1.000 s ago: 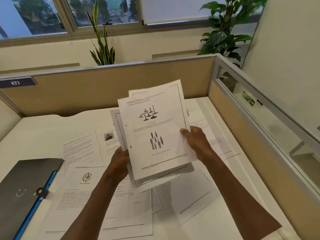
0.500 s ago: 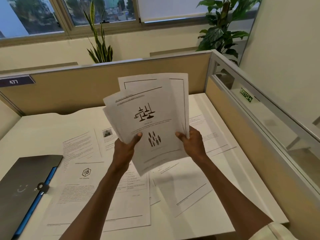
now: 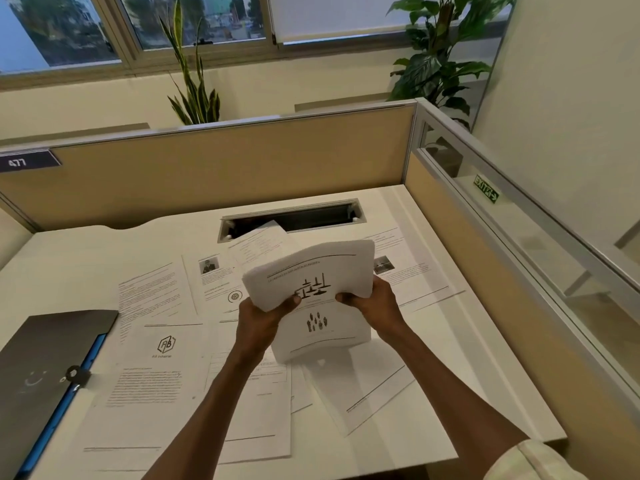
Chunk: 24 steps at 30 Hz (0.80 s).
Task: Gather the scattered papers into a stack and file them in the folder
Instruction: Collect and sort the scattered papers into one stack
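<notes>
Lowered since earlier: paper stack (image 3: pixel 313 296), now bowed at desk centre, probably for squaring edges. Left hand (image 3: pixel 261 315) and right hand (image 3: pixel 372 303) clasp its sides. Loose sheets (image 3: pixel 152 386) remain below; dark folder (image 3: pixel 45 368) closed, 9 o'clock.

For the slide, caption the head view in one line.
Both hands square a bowed paper stack above loose sheets, closed folder waiting nearby.

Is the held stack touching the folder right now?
Apart. The head view shows the stack held between both hands over the desk's middle, loose sheets separating it from the folder at left.
</notes>
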Available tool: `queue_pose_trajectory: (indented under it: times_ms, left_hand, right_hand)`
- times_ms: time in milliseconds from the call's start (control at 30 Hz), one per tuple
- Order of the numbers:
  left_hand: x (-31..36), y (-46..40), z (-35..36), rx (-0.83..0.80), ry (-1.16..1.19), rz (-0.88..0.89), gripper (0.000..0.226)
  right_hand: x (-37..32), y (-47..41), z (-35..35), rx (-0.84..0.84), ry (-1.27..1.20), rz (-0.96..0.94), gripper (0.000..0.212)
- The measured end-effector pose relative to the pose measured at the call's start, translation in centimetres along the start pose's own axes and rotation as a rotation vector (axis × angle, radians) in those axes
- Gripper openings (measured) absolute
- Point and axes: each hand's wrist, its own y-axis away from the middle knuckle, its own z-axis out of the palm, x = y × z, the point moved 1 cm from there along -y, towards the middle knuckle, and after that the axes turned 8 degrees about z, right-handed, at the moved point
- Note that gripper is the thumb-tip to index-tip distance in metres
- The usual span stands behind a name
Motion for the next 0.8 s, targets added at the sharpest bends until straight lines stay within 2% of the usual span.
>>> queue_pose_trajectory:
  times_ms: [100, 233, 333, 433, 533, 633, 800]
  left_hand:
    - [-0.8, 0.4, 0.4, 0.008, -0.026, -0.032, 0.042]
    - [-1.5, 0.7, 0.7, 0.025, -0.099, -0.022, 0.026]
    - [-1.3, 0.3, 0.8, 0.065, -0.159, -0.027, 0.022]
    - [-0.6, -0.3, 0.6, 0.089, -0.174, -0.007, 0.020]
    - [0.0, -1.0, -0.2, 0.116, -0.158, 0.001, 0.025]
    - [0.4, -1.7, -1.2, 0.147, -0.137, 0.016, 0.024]
    - [1.0, -2.5, -2.1, 0.193, -0.119, 0.049, 0.022]
  right_hand:
    - [0.6, -0.2, 0.0, -0.009, 0.022, -0.004, 0.040]
    - [2.0, -1.4, -0.6, -0.033, 0.183, -0.019, 0.038]
    - [4.4, -2.3, -1.8, 0.110, 0.449, -0.040, 0.038]
    - [7.3, -2.9, -3.3, 0.213, 0.712, 0.108, 0.045]
    - [9.3, -2.6, -3.7, 0.204, 0.906, 0.319, 0.066]
    - [10.1, -2.4, -3.5, 0.226, 1.016, 0.326, 0.078]
    - [9.9, -3.3, -3.4, 0.204, 1.002, 0.359, 0.066]
